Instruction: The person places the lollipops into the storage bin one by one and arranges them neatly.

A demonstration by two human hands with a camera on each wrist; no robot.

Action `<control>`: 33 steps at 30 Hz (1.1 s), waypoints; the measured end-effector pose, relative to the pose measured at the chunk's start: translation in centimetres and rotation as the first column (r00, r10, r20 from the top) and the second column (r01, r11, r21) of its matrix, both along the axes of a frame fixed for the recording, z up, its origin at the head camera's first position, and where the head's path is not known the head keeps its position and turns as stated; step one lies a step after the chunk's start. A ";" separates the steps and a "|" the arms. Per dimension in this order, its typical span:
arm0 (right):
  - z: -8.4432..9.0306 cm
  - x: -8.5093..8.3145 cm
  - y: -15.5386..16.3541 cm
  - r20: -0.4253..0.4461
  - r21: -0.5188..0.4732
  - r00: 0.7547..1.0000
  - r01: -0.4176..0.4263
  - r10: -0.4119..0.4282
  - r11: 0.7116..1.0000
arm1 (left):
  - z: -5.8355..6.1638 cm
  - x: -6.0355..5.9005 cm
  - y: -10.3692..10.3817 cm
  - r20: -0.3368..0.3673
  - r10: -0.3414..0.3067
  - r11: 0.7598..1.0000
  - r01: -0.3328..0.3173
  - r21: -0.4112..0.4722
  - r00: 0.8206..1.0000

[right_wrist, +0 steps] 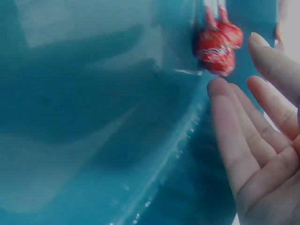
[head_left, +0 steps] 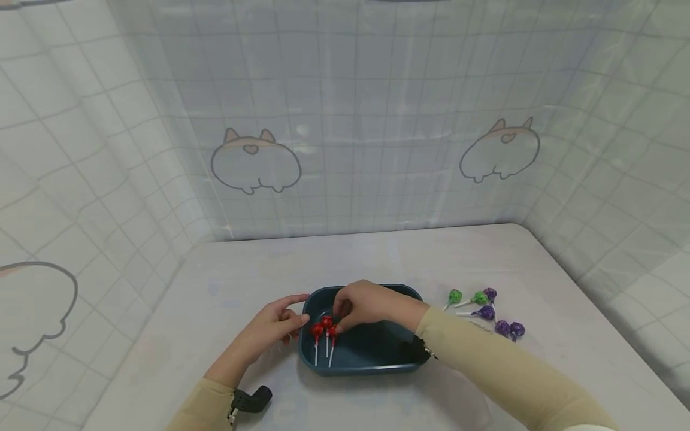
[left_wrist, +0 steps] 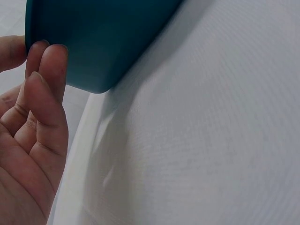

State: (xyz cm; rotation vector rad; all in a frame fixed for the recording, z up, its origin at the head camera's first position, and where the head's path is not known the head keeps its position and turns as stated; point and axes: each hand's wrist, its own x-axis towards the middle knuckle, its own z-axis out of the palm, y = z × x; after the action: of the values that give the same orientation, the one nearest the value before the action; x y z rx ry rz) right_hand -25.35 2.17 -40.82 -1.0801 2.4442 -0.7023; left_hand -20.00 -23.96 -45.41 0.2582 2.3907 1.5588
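Three red lollipops (head_left: 324, 327) lie in tray (head_left: 372, 353), sticks toward 6 o'clock; right hand (head_left: 360, 305) nearer, fingers (right_wrist: 234, 126) relaxed, empty, above heads; left hand (head_left: 275, 328) fingers straight against tray wall at 9 o'clock.

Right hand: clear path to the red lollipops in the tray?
Probably yes. The right hand is already over the tray, its fingers open right beside the red lollipops. Nothing lies between them; the left hand stays at the tray's outer edge.
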 end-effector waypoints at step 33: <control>4.0 -0.1 11.8 0.030 -0.299 0.968 0.248 -0.251 0.921 | 0.2 -0.1 -0.1 -0.008 -0.003 1.000 0.003 -0.007 1.000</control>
State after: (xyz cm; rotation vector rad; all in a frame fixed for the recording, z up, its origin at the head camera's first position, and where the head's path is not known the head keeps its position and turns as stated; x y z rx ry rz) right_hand -25.50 13.92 -36.87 -0.8780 2.5659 -1.1863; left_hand -20.06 -24.02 -45.24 0.2670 2.4007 1.5505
